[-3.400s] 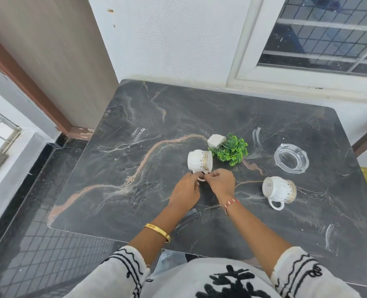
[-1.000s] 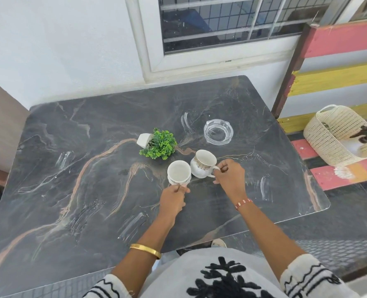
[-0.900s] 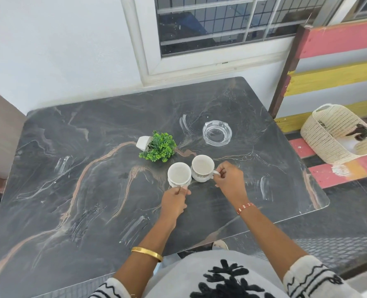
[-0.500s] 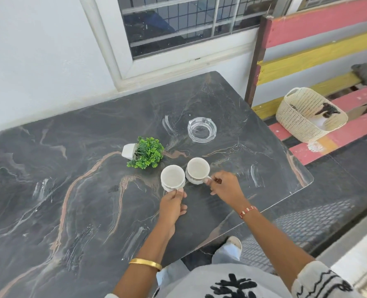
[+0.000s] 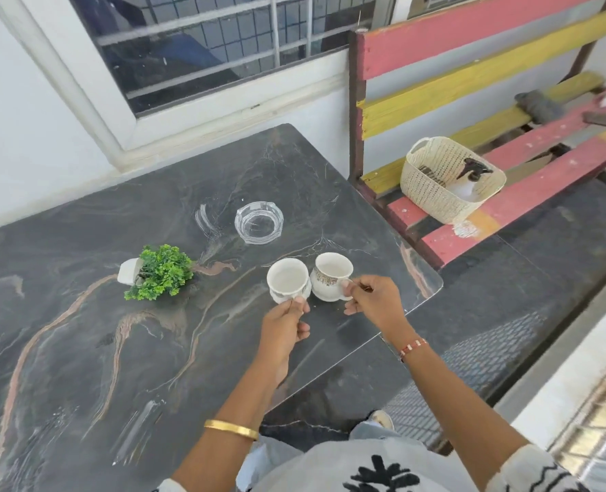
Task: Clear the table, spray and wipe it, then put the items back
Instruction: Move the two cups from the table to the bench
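**Clearing begins: both cups in hand**

Nearest the table's front edge, the left hand (image 5: 284, 326) pinches one cup (image 5: 287, 281) by its handle; the right hand (image 5: 374, 299) pinches the second cup (image 5: 331, 275) likewise. Beyond lie a tipped plant (image 5: 158, 271) and glass ashtray (image 5: 258, 222). Next, probably, carrying both cups level off the table (image 5: 81, 349), perhaps toward the bench (image 5: 528, 179), where a basket (image 5: 433, 179) sits.

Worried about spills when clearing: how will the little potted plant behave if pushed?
The potted plant already lies tipped on its side, so it probably topples easily. It looks small and artificial, likely light; on the glossy table it may slide.
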